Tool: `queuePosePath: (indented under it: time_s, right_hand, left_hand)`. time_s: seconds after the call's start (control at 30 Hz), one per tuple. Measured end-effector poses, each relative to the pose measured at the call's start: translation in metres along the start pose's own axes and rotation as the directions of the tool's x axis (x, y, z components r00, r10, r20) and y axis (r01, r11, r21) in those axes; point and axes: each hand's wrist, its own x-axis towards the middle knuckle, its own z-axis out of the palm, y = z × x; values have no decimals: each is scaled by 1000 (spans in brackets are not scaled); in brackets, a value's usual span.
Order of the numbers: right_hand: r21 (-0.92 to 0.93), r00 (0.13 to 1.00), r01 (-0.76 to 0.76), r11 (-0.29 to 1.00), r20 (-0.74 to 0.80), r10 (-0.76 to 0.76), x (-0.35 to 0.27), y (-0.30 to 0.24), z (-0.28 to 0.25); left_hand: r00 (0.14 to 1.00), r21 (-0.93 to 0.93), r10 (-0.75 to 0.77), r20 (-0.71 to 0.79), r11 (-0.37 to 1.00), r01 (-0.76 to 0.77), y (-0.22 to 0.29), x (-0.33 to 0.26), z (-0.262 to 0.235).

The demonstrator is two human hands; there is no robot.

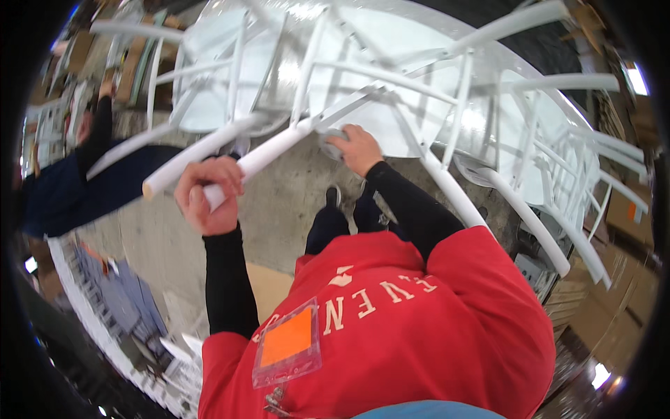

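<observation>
Several white chairs stand upside down in a row ahead of me, their legs sticking out toward me. My left hand (pixel 208 194) is closed round the end of one white chair leg (pixel 269 151). Lower on the same chair, my right hand (pixel 360 149) grips a small grey rounded pad (pixel 333 143), whose exact kind I cannot make out. It is close to where that leg joins the white seat (pixel 380 122). Part of the pad is hidden by my fingers.
At the left, another person's dark-clothed arm (pixel 101 133) reaches toward the chairs. Cardboard boxes (pixel 614 293) are stacked at the right. Below lies a concrete floor (pixel 272 209) with a flat cardboard piece (pixel 269 286). Further white chair legs (pixel 527 216) jut out on the right.
</observation>
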Motion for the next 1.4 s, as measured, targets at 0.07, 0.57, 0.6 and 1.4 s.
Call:
queuePosePath:
  time_s: [0.07, 0.57, 0.6, 1.4]
  right_hand:
    - [-129, 991, -91, 987, -112, 77, 14, 14, -14]
    - [-254, -367, -925, -282, 406, 837, -552, -161, -69]
    - [-143, -420, -907, -395, 322, 848, -571, -181, -61]
    - [603, 618, -511, 612, -237, 750, -634, -5, -232]
  left_hand:
    - [999, -33, 38, 40, 999, -36, -3, 4, 1]
    - [991, 68, 8, -135, 998, 1, -34, -6, -11]
    - [992, 110, 61, -107, 993, -49, -34, -5, -16]
    - [-304, 329, -729, 613, -115, 937, -85, -422, 546]
